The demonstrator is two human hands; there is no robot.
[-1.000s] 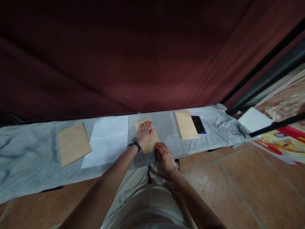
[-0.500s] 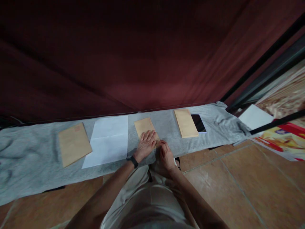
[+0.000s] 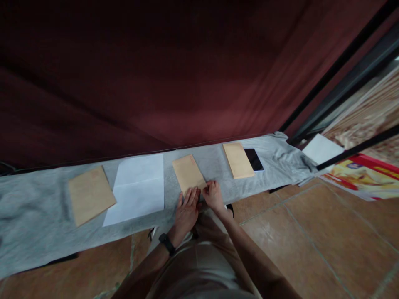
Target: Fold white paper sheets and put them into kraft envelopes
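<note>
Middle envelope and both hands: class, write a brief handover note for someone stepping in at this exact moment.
Left hand: flat, open, fingertips at the near edge of the middle envelope.
Right hand: fingers on that envelope's near right corner; whether it pinches the corner is unclear.
Layout on the grey cloth: left envelope, white sheet, middle envelope, right envelope with a phone beside it.
Done: middle envelope lies flat.
Left: white sheet lies open with a crease across it; the other two envelopes are untouched.
</note>
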